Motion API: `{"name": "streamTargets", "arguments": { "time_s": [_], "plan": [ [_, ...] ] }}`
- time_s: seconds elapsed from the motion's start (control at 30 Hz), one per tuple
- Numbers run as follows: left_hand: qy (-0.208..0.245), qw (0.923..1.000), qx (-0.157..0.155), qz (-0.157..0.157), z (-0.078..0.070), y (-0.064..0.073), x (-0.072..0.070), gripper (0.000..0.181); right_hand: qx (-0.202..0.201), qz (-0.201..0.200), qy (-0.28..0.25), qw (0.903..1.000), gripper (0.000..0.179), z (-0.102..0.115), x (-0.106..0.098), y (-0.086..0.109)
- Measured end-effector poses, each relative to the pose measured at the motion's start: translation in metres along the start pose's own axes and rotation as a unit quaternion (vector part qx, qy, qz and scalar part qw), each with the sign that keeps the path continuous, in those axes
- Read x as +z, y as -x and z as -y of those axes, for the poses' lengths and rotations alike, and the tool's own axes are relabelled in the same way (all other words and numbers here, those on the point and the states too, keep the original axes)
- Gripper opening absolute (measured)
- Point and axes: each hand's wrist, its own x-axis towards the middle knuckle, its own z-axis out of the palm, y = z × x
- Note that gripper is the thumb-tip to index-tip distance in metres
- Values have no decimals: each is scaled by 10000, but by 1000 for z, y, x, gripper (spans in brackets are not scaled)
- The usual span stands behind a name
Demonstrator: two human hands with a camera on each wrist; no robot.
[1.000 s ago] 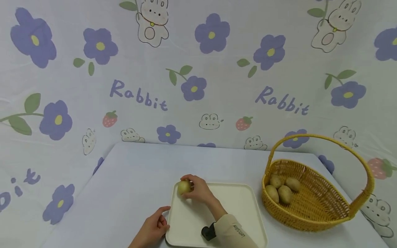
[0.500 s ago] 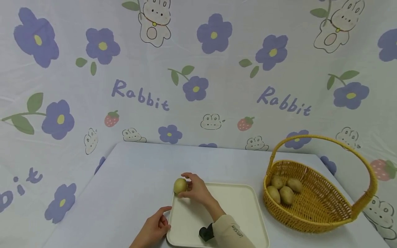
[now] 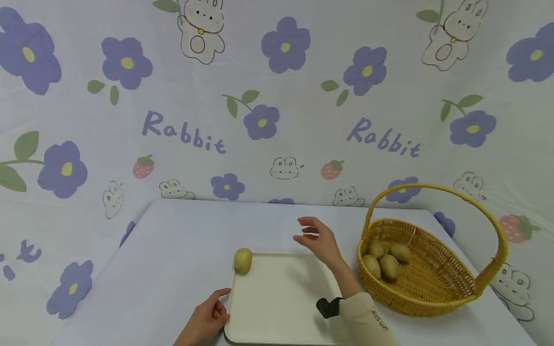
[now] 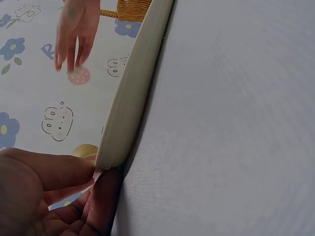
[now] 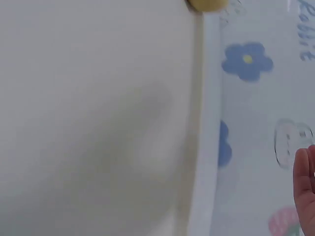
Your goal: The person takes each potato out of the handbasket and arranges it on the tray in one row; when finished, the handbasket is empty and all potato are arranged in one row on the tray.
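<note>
A cream tray lies on the table in the head view, a yellowish potato sitting in its far left corner. My left hand is at the tray's left side; the left wrist view has its thumb and fingers pinching the rim of the tray. Raised over the tray's far right part, my right hand holds nothing, its fingers loosely bent and apart. In the right wrist view, only part of that hand enters at the right edge, and the potato is cut off at the top.
A yellow wicker basket with a tall arched handle stands right of the tray. Several potatoes lie in its left end. Behind the white table hangs a cloth printed with flowers and rabbits.
My right hand has let go of the potato at the far left corner and moved right and up. The left hand stays at the tray's left side. The head view has shifted slightly.
</note>
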Motion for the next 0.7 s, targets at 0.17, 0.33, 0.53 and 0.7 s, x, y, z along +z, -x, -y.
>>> {"name": "streamTargets", "arguments": {
  "time_s": [0.17, 0.33, 0.53, 0.7],
  "plan": [
    [7, 10000, -13, 50, 0, 0, 0, 52, 8, -392, -73, 9992, 46, -5, -57, 8],
    [159, 9997, 14, 182, 2, 1, -1, 52, 198, -830, 165, 9962, 43, -5, -109, 19],
    [205, 9994, -38, 277, 2, 1, -2, 53, 348, -1314, 572, 9891, 39, -2, -162, 31],
    [193, 9993, -88, 294, -1, 0, -1, 53, 600, -1450, 898, 9835, 42, -9, -199, 36]
  ]
}}
